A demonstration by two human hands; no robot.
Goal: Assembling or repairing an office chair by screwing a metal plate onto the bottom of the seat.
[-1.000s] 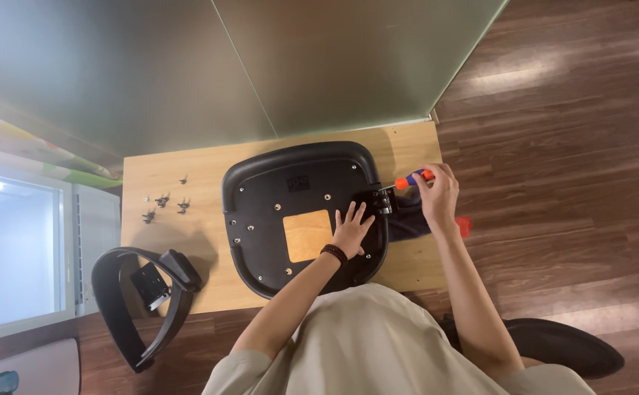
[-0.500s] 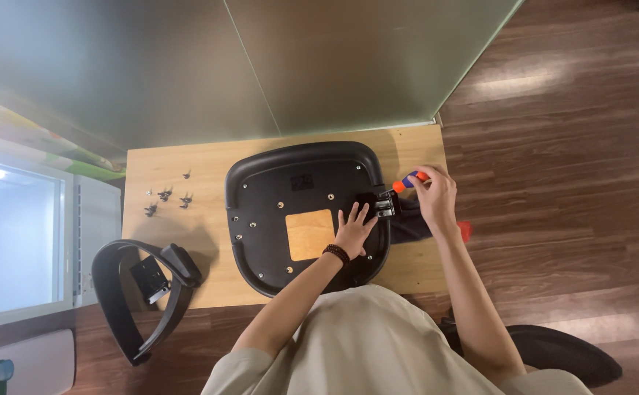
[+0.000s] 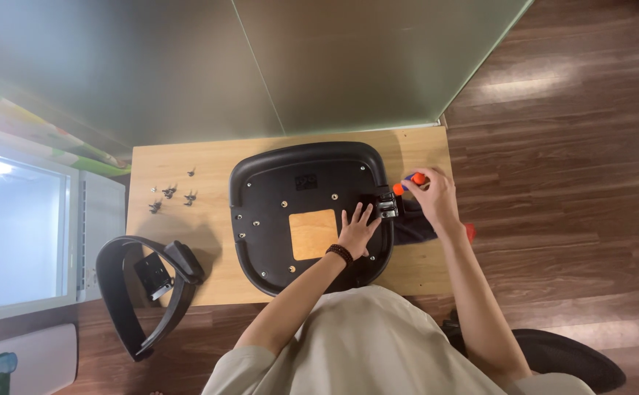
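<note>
Your right hand [image 3: 433,199] has its grip closed around the orange and blue handle of a screwdriver [image 3: 409,181], right of the frame's centre, with the tip aimed down and left at a small metal bracket [image 3: 387,209] on the edge of the seat; your left hand [image 3: 356,228] has no grip at all, fingers spread flat on the underside just beside that bracket, apparently to keep the seat from shifting under the tool. The wooden counter [image 3: 188,241] carries everything across the middle of the frame. On it the black chair seat [image 3: 283,183] lies bottom up at centre, probably so its screw holes face you. A black armrest [image 3: 144,285] hangs over the counter's lower left edge, out of the way. A few loose screws [image 3: 171,194] sit at the upper left, well apart from your hands.
</note>
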